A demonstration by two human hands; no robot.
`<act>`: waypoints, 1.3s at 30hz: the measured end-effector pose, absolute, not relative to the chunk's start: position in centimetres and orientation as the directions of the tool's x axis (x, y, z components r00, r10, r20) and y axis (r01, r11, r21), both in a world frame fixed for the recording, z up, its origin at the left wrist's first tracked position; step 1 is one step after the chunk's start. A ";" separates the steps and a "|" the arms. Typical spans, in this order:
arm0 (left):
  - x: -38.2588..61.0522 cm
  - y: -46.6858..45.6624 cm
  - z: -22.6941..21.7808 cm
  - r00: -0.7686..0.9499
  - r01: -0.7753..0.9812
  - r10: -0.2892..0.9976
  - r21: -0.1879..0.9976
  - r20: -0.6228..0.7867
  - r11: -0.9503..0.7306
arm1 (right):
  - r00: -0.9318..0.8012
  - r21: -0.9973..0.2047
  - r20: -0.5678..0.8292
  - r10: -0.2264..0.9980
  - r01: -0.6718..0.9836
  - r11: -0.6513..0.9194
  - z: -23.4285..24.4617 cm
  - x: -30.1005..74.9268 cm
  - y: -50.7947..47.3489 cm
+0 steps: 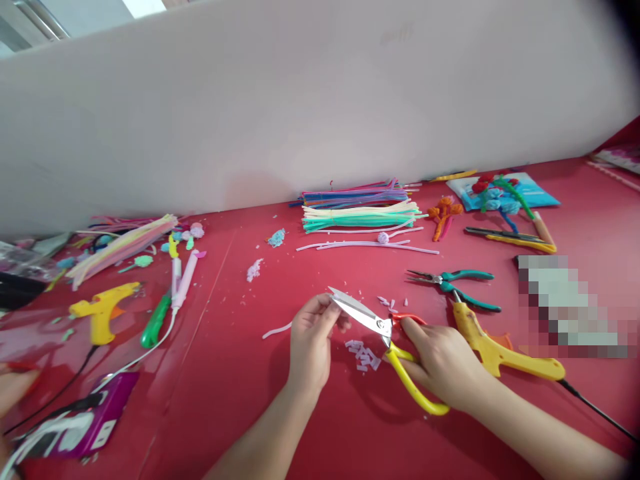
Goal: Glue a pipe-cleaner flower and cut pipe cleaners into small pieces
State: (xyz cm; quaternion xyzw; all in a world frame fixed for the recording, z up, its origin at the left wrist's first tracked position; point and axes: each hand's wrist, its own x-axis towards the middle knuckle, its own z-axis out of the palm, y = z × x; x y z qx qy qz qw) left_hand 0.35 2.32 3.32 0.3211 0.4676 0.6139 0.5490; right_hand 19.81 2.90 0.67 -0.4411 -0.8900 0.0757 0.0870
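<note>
My right hand (443, 360) grips the red and yellow handles of a pair of scissors (373, 321), whose silver blades point left toward my left hand (311, 340). My left hand is pinched closed at the blade tips, holding something small and pale that I cannot make out. A pile of short lilac pipe-cleaner clippings (364, 353) lies on the red table (230, 373) just below the blades. A pale pipe-cleaner piece (277, 329) lies left of my left hand.
Teal-handled pliers (457, 285) and a yellow glue gun (500, 348) lie right of my right hand. Bundled pipe cleaners (357, 208) sit at the back by the white wall. Another yellow glue gun (103, 308), pens and a purple power strip (95, 420) lie at the left, where another person's hand (13, 387) shows.
</note>
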 end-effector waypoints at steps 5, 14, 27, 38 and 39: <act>0.3 2.3 3.4 -0.193 -0.380 0.973 0.924 -0.126 0.045 | -0.600 -0.221 0.094 0.794 0.765 0.605 0.7 19.8 2.9; 0.2 2.4 3.3 -0.196 -0.372 0.971 0.927 -0.138 0.057 | -0.590 -0.240 0.063 0.805 0.774 0.586 0.7 19.9 2.9; 0.4 2.7 2.9 -0.155 -0.378 0.971 0.919 -0.180 0.110 | -0.457 -0.252 0.059 0.887 0.854 0.456 1.2 19.7 3.3; 1.7 2.2 2.9 0.218 -0.266 0.920 0.887 -0.327 0.378 | -0.400 -0.875 -0.128 0.907 0.476 0.086 2.7 18.3 4.0; 1.8 2.1 2.9 0.258 -0.235 0.907 0.889 -0.333 0.393 | -0.412 -0.914 -0.157 0.898 0.404 0.026 2.8 18.2 4.0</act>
